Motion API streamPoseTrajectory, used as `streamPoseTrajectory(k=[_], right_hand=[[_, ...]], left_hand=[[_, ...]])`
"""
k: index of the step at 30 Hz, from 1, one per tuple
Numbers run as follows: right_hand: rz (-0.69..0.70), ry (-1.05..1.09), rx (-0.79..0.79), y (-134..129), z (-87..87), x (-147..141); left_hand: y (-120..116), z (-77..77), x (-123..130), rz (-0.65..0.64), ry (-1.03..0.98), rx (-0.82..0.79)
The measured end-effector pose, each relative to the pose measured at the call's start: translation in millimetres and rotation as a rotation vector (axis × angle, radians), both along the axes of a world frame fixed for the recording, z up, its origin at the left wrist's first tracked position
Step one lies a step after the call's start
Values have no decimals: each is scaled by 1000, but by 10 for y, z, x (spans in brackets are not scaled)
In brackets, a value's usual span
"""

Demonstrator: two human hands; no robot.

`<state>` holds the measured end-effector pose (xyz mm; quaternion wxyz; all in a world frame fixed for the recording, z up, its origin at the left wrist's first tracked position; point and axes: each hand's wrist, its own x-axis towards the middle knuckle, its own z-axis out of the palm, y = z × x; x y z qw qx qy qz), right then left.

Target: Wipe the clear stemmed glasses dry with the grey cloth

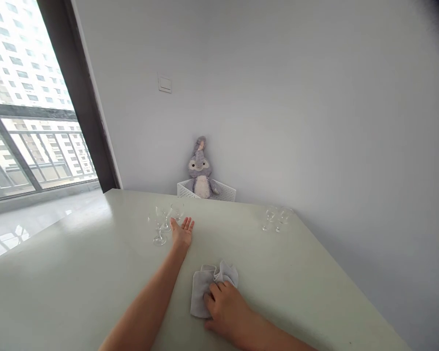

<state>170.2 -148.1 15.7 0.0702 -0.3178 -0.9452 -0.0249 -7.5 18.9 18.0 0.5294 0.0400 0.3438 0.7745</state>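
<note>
Head view. A pale table [76, 273] fills the lower frame, with the grey wall [296, 122] behind it. Upper left: window [32, 87], with a dark frame [84, 83] slanting down beside it; a building and a railing [51, 132] show through the glass. Wall switch [165, 84] left of upper centre. Just beyond the table's far edge, near centre, a grey plush toy [201, 187] sits in a white perforated basket [225, 193].

Left of centre, a stemmed glass [160, 240] stands upright; further clear glassware [176, 211] is close behind it, overlapping in view, so the exact count is uncertain. This cluster lies immediately left of the left hand and bounds it on that side. Right of centre, near the far edge, are two more clear glasses [269, 218], side by side.

Left hand [183, 234]: arm extended up from bottom centre, palm turned up, fingers extended and thumb spread away. Thumb is next to the rear glassware; contact cannot be determined. Right hand [229, 309]: enters from lower right, back upward, fingers curled over the grey cloth [203, 292], which lies crumpled on the table at lower centre. Whether it pinches the fabric or only presses on it cannot be told.
</note>
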Motion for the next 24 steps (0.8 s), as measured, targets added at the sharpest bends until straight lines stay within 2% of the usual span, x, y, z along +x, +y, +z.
streamPoseTrajectory(k=[2,5,7,10,12,14,16,19,22,24], right_hand=[[-1,22,56,27,-128,-6],[-42,232,-52,163,-129,71],[-170,473,-198,289,-2,158],[-395,846,-440,485,292,311],[-516,1061,-581,592,492,392],[-576,1257,-667,663,651,422],[-572,1439,-691,692,745,390],[-438,1540,-759,677,751,271],[-284,1353,-806,641,633,178],[-246,1211,-792,634,525,163]], left_hand=[[10,23,-26,-9,-13,11],[-5,81,-42,-6,-21,28],[-54,123,-12,-7,-17,47],[-203,166,126,-52,3,93],[-350,177,272,-120,32,133],[-518,180,436,-212,103,199],[-685,183,586,-287,212,279],[-878,197,718,-362,350,308],[-963,204,720,-417,444,213],[-970,183,692,-434,509,177]])
